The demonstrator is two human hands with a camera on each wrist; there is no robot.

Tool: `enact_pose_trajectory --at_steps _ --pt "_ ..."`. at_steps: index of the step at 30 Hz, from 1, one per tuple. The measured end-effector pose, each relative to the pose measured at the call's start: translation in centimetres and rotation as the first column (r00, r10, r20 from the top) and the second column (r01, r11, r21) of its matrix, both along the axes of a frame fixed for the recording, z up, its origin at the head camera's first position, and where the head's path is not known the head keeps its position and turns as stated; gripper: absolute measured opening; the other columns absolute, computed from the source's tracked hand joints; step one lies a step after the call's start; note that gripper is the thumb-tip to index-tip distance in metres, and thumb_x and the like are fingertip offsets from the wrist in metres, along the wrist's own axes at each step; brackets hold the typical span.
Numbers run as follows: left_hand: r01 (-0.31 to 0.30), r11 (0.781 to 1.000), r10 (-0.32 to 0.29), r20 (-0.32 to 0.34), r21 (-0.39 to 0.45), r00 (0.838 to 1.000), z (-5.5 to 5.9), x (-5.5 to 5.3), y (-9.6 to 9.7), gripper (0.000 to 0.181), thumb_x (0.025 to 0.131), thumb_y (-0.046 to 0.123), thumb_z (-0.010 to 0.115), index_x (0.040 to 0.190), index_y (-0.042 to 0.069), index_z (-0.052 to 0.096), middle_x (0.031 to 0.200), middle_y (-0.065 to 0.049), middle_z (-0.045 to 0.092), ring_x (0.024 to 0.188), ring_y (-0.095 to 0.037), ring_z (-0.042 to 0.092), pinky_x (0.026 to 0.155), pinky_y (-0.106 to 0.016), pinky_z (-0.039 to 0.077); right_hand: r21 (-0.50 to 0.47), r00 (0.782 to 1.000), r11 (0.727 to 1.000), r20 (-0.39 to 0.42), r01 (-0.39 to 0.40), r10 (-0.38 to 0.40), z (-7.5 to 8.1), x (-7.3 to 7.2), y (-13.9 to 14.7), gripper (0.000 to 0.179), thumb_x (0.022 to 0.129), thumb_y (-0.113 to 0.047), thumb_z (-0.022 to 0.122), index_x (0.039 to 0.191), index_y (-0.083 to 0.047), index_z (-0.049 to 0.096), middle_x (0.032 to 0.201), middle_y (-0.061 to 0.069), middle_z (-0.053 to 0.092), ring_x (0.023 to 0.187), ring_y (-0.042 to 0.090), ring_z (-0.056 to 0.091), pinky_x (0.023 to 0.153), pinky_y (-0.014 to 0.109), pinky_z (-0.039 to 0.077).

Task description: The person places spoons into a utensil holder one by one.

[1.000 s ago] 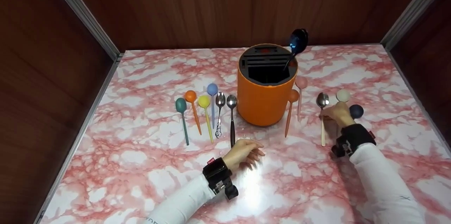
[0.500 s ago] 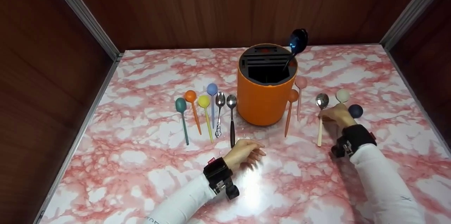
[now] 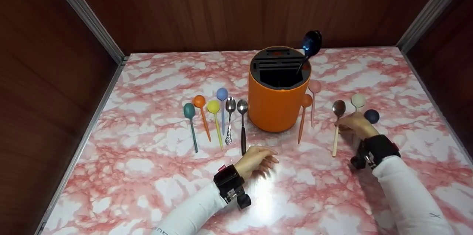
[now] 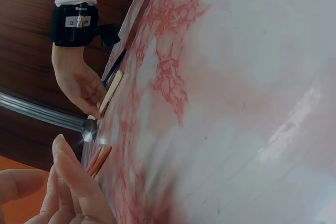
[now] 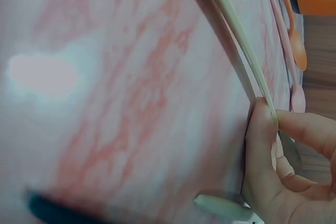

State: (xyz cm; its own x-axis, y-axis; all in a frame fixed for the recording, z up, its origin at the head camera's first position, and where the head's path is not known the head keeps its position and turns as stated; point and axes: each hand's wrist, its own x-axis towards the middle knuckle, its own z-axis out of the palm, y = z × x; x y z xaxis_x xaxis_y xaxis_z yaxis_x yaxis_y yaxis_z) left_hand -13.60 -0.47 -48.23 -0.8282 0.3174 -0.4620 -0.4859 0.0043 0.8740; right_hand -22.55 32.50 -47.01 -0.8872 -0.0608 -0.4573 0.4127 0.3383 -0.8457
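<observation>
- Spoon (image 3: 335,139) in the right hand (image 3: 357,124), pinched between thumb and forefinger near the neck, where handle meets bowl
- Fingers (image 5: 308,126) of that hand clamped on it from both sides; seen from above, the bowl sits just beyond the fingertips and the handle runs back toward the person
- From the right wrist, the handle stretches out over the worktop (image 5: 126,108) with its shadow alongside, the bowl partly hidden behind the hand; I can't tell whether the far end touches down
- Shiny silver bowl, slim pale cream handle
- White spoon (image 3: 358,99) and navy spoon (image 3: 371,116) just beside the right hand, their handles largely hidden
- Rust spoon (image 3: 306,100) and pink spoon (image 3: 315,87) between it and the orange holder (image 3: 275,111)
- Left hand (image 3: 255,160) well apart from it, fingers relaxed and slightly bent, near the black-handled spoon (image 3: 243,135)
</observation>
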Motion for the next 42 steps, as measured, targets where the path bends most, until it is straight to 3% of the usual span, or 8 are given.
enact_pose_trajectory --at_steps 4,9,15,25,29,33,42 --pt "-0.006 1.000 0.006 0.006 -0.016 1.000 0.2 -0.1 0.1 0.024 0.094 -0.001 0.049 0.111 -0.009 0.064 0.077 -0.008 0.070 0.052 -0.005 0.054 0.042 -0.010 0.044 -0.043 1.000 0.999 -0.002 -0.013 0.013 0.0 0.4 0.0 0.022 0.093 -0.001 0.057 0.108 0.016 0.058 0.075 -0.003 0.065 0.069 0.007 0.063 0.071 0.022 0.058" --pt "-0.005 1.000 0.005 0.010 -0.026 1.000 0.3 -0.2 0.3 0.024 0.094 -0.001 0.049 0.112 -0.009 0.064 0.077 -0.009 0.069 0.052 -0.005 0.054 0.042 -0.010 0.044 -0.143 1.000 0.989 0.019 0.024 -0.022 0.2 0.9 -0.3 0.011 0.094 0.001 0.055 0.097 0.007 0.064 0.075 0.000 0.066 0.069 0.009 0.064 0.073 0.023 0.058" --pt "0.003 1.000 -0.002 0.018 -0.018 1.000 0.2 -0.4 0.4 0.025 0.095 0.000 0.050 0.114 -0.010 0.063 0.078 -0.009 0.069 0.054 -0.006 0.054 0.045 -0.011 0.046 -0.225 0.999 0.973 0.012 0.052 -0.050 0.2 1.4 -0.9 0.011 0.095 0.001 0.055 0.095 0.002 0.066 0.080 0.002 0.066 0.073 0.009 0.066 0.076 0.024 0.058" --pt "0.005 1.000 -0.005 0.029 0.015 1.000 0.3 -0.4 0.6 0.022 0.095 -0.001 0.050 0.112 -0.009 0.063 0.075 -0.007 0.066 0.055 -0.007 0.056 0.050 -0.015 0.052 -0.383 0.997 0.922 0.064 0.063 -0.042 -2.0 0.3 -1.2 0.006 0.084 -0.002 0.070 0.084 -0.006 0.066 0.079 0.006 0.069 0.073 0.014 0.068 0.078 0.027 0.058" --pt "0.008 1.000 -0.008 0.037 0.009 0.999 0.4 -0.5 0.9 0.024 0.095 0.000 0.051 0.114 -0.009 0.062 0.078 -0.009 0.067 0.058 -0.009 0.058 0.055 -0.019 0.056 -0.378 1.000 0.925 0.020 0.024 -0.018 -0.6 1.4 -2.9 0.005 0.088 -0.001 0.065 0.084 -0.004 0.065 0.080 0.004 0.067 0.074 0.011 0.067 0.077 0.024 0.058" --pt "0.013 1.000 -0.014 0.039 0.018 0.999 0.4 -0.5 1.1 0.023 0.096 0.000 0.050 0.114 -0.010 0.061 0.082 -0.012 0.068 0.060 -0.011 0.060 0.059 -0.022 0.058 -0.411 0.998 0.910 0.036 0.058 -0.047 0.9 2.5 -4.6 0.012 0.091 0.005 0.057 0.083 -0.001 0.064 0.077 0.004 0.065 0.071 0.011 0.066 0.075 0.024 0.058" --pt "0.012 0.999 -0.013 0.025 0.053 1.000 0.0 -0.5 1.8 0.021 0.095 -0.004 0.051 0.112 -0.014 0.060 0.087 -0.018 0.068 0.068 -0.015 0.065 0.073 -0.033 0.060 -0.468 0.993 0.876 0.071 0.119 -0.097 1.6 3.9 -6.5 0.017 0.092 0.009 0.053 0.083 -0.001 0.063 0.075 0.004 0.064 0.071 0.011 0.065 0.076 0.025 0.058"
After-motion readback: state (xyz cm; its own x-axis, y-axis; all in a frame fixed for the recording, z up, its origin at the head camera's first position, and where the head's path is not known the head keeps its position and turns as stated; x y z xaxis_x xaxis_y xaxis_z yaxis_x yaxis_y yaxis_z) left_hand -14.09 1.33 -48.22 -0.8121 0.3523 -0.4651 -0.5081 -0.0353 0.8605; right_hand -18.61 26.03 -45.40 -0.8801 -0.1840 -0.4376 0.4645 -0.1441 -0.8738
